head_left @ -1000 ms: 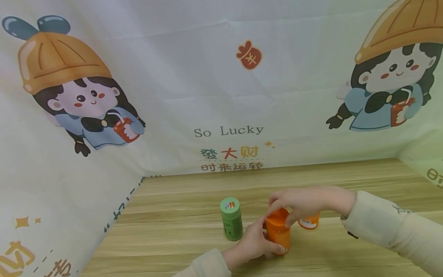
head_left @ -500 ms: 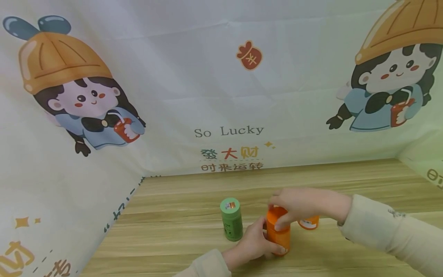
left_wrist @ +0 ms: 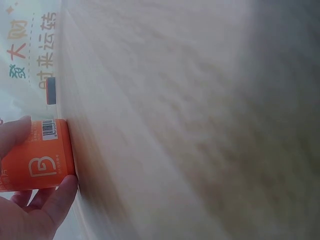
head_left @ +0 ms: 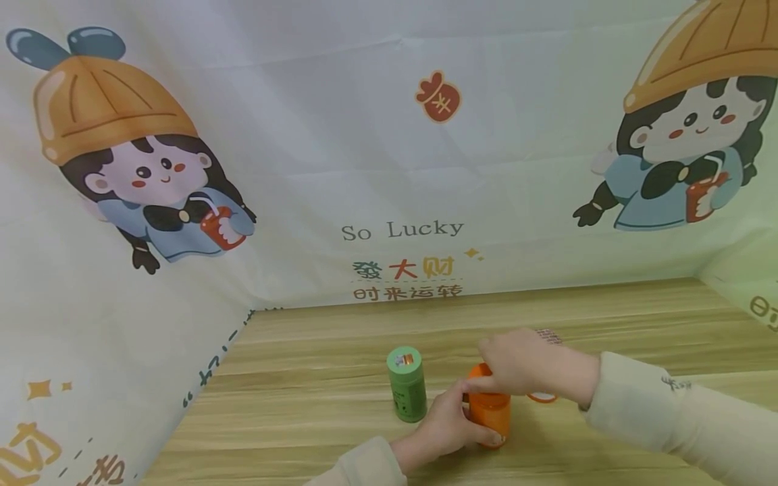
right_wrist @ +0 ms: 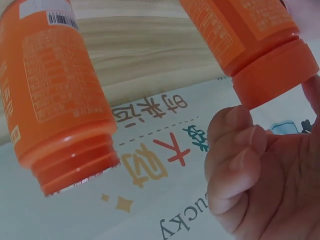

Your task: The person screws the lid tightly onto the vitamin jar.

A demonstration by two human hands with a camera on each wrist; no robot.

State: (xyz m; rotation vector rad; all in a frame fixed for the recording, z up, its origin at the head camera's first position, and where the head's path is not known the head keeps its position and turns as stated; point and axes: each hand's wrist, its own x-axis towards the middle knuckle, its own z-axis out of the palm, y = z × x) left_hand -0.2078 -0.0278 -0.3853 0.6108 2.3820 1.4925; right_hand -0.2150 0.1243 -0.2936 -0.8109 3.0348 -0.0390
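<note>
An orange bottle (head_left: 495, 420) stands upright on the wooden table, its printed side showing in the left wrist view. My left hand (head_left: 446, 422) grips it low down, thumb (left_wrist: 64, 197) near the base. Over its orange cap (right_wrist: 275, 75) is my right hand (head_left: 524, 361), with the thumb across the near side and bent fingers (right_wrist: 235, 175) by the far edge. Partly hidden behind that hand is a second orange bottle (right_wrist: 60, 95); its threaded neck shows without a cap. Left of both stands a green capped bottle (head_left: 407, 388), touched by neither hand.
A printed white cloth (head_left: 389, 169) hangs behind the wooden table (head_left: 292, 391) and along both sides. In the left wrist view a small dark shape with a reddish edge (left_wrist: 51, 91) sits beyond the held bottle; its kind is unclear.
My right hand has turned on the cap, its thumb sweeping leftward across the near side. The wrist has shifted left and covers more of the second bottle. My left hand keeps its place.
</note>
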